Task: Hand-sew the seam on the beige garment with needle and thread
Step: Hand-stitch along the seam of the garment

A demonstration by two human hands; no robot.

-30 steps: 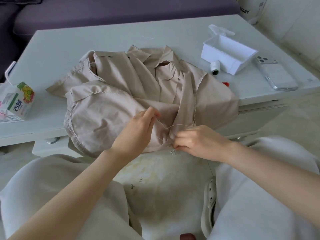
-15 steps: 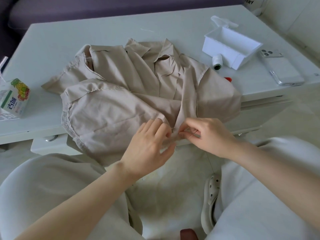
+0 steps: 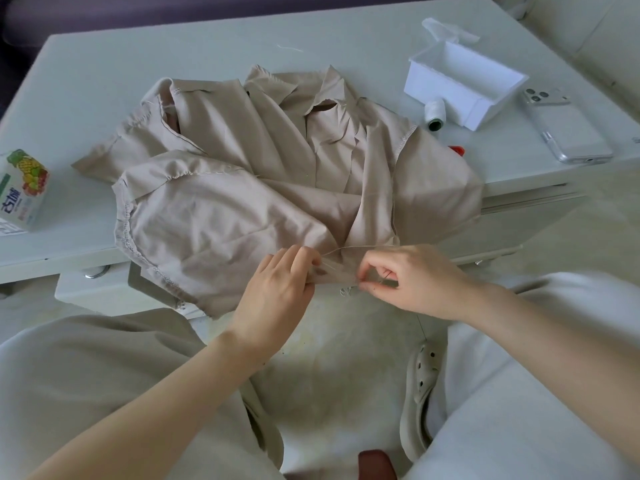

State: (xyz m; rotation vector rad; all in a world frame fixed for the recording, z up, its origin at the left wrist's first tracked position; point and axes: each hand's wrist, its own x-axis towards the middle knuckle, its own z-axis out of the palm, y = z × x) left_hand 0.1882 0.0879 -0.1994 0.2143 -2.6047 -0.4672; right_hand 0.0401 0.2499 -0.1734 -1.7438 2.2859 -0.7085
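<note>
Now | beige garment (image 3: 242,202) crumpled on table (image 3: 138,64), hem hanging over its 6 o'clock edge | left hand (image 3: 277,296) grips hem at garment's 6 o'clock | right hand (image 3: 415,282) pinches hem just beside, at 5 o'clock – needle too small to tell | thread (image 3: 349,248) arcs between hands

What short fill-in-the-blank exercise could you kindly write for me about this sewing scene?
1. The left hand holds a ___ garment while the right hand pinches the needle.
2. The smartphone lies face ___ on the table.
3. The thread spool lies on its ___ beside the white box.
Missing words: beige; down; side.
</note>
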